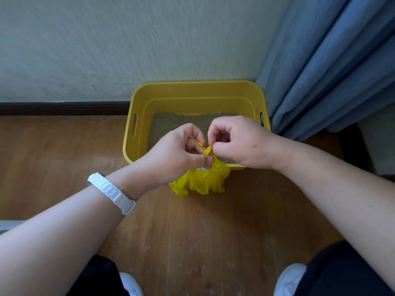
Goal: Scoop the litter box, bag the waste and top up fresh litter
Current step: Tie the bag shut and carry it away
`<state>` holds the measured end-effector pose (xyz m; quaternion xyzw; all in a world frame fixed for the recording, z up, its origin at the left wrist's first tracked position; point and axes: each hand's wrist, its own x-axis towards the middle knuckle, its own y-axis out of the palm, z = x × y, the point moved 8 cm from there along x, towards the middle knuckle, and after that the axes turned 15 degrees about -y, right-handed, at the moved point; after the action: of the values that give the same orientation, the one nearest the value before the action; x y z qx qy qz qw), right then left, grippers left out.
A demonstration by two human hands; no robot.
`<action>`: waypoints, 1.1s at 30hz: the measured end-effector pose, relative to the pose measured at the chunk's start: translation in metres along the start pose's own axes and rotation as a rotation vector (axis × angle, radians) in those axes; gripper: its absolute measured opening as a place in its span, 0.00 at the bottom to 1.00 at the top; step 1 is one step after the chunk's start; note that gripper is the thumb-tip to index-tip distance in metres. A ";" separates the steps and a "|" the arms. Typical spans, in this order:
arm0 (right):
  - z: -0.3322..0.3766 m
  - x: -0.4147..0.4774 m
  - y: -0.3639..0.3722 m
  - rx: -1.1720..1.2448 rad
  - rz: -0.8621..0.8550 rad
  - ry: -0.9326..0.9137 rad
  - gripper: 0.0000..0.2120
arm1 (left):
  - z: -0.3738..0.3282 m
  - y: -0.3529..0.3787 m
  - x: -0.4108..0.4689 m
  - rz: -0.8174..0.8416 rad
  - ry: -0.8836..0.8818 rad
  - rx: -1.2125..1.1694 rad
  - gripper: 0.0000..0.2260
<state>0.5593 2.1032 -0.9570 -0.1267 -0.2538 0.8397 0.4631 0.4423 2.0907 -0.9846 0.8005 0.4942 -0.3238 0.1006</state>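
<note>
One yellow plastic bag [201,182] sits on the wooden floor [192,231], touching the near wall of the litter box [192,90], roughly centre of my view. It looks crumpled and bunched at the top, and its handle strips [207,151] are drawn up into a thin twist. Something pale shows through a gap near the top; I can't tell what.

Both hands are on it. My left hand [179,154] has its fingers curled and pinches one strip end between thumb and forefinger. My right hand [237,142] is curled the same way, pinching the other strip just beside it. The fingertips of the two hands are nearly touching above the bag.

One litter box: yellow, rectangular, rounded corners, a slot handle on each side, against the far wall [128,39]. Grey-tan litter [177,122] covers the bottom, fairly level.

One white watch band [112,192] is on the left wrist. Two white shoes [288,278] show at the near edge. One blue curtain [331,67] hangs at far right. A few loose grains lie scattered on the floor.
</note>
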 end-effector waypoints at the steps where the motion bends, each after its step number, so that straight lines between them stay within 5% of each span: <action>1: -0.001 0.001 -0.002 -0.002 -0.028 0.002 0.06 | -0.001 -0.002 0.000 -0.060 0.038 0.094 0.14; 5: -0.009 0.003 -0.019 -0.033 -0.189 0.015 0.13 | -0.015 -0.011 -0.013 -0.347 0.330 0.489 0.14; 9: -0.015 0.002 -0.025 -0.029 -0.297 0.057 0.14 | -0.032 -0.001 -0.030 -0.404 0.551 0.666 0.12; 15: -0.012 0.005 0.008 0.378 -0.224 0.110 0.07 | -0.047 -0.006 -0.044 -0.407 0.555 0.365 0.09; 21: -0.010 0.001 0.031 0.641 0.036 0.235 0.10 | -0.047 -0.029 -0.050 -0.611 0.554 0.461 0.09; 28: -0.007 -0.002 0.029 0.642 0.112 0.250 0.08 | -0.042 -0.028 -0.046 -0.510 0.526 0.347 0.08; 33: -0.005 0.003 0.025 0.782 0.000 0.230 0.08 | -0.040 -0.033 -0.041 -0.361 0.403 -0.057 0.08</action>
<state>0.5423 2.0960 -0.9746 -0.0340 0.1382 0.8532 0.5017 0.4180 2.0965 -0.9235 0.7448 0.6476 -0.1566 -0.0368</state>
